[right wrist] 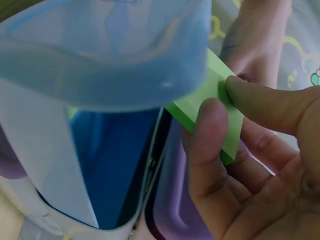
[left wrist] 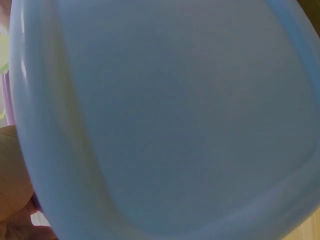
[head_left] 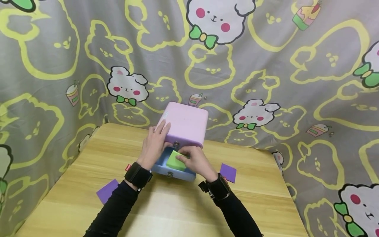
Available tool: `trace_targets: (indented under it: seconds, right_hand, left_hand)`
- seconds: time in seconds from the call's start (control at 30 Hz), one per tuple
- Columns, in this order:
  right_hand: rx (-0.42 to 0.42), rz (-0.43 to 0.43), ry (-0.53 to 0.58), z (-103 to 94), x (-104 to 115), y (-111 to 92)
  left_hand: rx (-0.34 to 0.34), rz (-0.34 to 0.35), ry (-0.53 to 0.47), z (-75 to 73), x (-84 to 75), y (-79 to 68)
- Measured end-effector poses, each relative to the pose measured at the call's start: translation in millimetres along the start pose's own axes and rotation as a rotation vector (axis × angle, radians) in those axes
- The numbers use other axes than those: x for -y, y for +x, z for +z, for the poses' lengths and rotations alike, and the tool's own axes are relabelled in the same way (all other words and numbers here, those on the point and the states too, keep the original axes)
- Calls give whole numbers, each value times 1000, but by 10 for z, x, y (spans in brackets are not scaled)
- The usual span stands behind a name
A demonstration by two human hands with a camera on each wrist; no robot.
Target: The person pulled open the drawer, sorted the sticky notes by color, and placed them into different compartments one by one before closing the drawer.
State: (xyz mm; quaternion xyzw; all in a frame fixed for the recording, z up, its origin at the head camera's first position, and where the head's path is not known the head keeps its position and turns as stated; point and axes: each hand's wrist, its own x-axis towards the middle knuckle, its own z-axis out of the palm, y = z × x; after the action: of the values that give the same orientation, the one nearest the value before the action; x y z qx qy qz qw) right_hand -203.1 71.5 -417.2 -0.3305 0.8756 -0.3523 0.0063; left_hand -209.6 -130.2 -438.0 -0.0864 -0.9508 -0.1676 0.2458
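Head cam: R fingers (head_left: 188, 150) pinch grn block (head_left: 174, 160), L fingers (head_left: 161, 127) rest extended on pink box (head_left: 187, 122).

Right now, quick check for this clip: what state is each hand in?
Left hand: open, fingers resting on the pink, rounded-square box top.
Right hand: closed, pinching the flat, light-green square block.

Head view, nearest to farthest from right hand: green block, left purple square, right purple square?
1. Green block: pinched in the right hand.
2. Right purple square: just right of it.
3. Left purple square: far left, beside the left sleeve.
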Motion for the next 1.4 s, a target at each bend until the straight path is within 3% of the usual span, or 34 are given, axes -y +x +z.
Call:
trace_targets:
  seconds: [0.23, 0.7, 1.0, 1.4]
  right_hand:
    - [55, 10, -66, 70, -70, 2]
    - [144, 34, -60, 124, -182, 91]
    - [198, 113, -141, 197, -191, 39]
    - [235, 94, -196, 241, -187, -28]
  left_hand:
    - [-2, 0, -11, 19, -20, -6]
    - [10, -7, 7, -10, -20, 43]
    - [-18, 8, 4, -19, -30, -15]
    - [-19, 2, 0, -27, -68, -54]
